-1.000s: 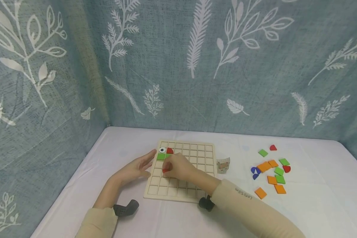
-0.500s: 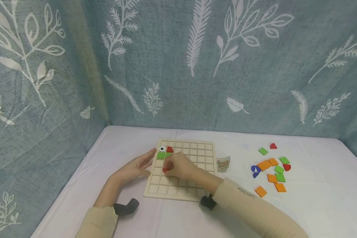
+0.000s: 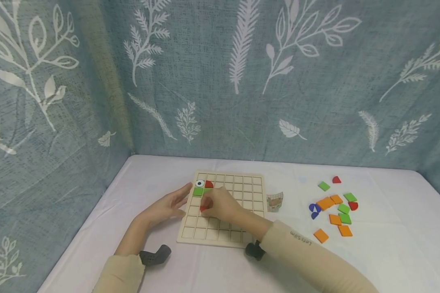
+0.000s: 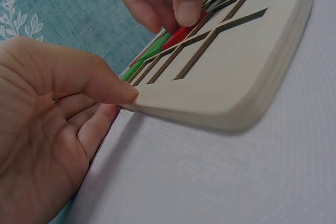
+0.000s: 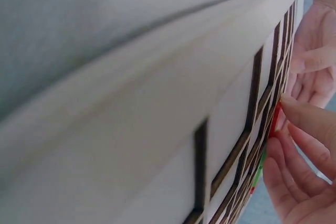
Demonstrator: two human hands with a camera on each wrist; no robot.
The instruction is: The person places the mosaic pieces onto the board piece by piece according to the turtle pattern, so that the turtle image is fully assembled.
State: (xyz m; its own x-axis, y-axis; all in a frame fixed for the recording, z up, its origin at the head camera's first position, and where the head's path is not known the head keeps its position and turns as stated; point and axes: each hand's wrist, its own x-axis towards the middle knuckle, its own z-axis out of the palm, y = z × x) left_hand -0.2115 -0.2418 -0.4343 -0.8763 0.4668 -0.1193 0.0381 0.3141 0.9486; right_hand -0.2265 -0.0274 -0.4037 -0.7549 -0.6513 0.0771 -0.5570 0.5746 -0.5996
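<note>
A pale wooden grid board lies on the table. My right hand is over its left part, pinching a red tile between thumb and fingers, low against the grid; the fingers partly hide the tile. My left hand is at the board's left side. In the left wrist view, its thumb touches the rim and the other fingers lie along the side, not wrapped round it. Near the top left corner sit a round eye tile, a red quarter-round tile and a green square tile. Another green tile is partly covered.
Right of the board lies a small printed picture card. Farther right are scattered loose orange tiles, green tiles, red tiles and blue tiles. A patterned curtain hangs behind the table.
Almost nothing differs. My right hand stays at the same spot on the board with the red tile, shifting only slightly; my left hand keeps its place at the left edge.
</note>
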